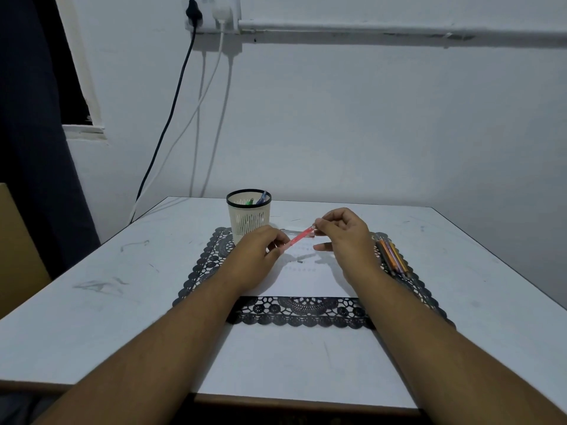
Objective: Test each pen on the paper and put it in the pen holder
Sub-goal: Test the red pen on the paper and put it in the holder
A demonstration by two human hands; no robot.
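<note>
A red pen (299, 238) is held slantwise above the white paper (306, 279), between both hands. My left hand (256, 256) pinches its lower end and my right hand (345, 237) pinches its upper end. The paper lies on a black lace mat (294, 312) and carries faint rows of marks. Behind my left hand stands the cream mesh pen holder (248, 216) with a black rim; a green pen and a blue pen stick out of it. Several more pens (392, 256) lie in a bunch on the mat's right side, beside my right wrist.
The white table (107, 286) has scuff marks on its left part and ends at a wall (368, 118) just behind the holder. Black and white cables (171, 118) hang from wall sockets down to the table's far left corner. A brown board (15, 246) stands at the left.
</note>
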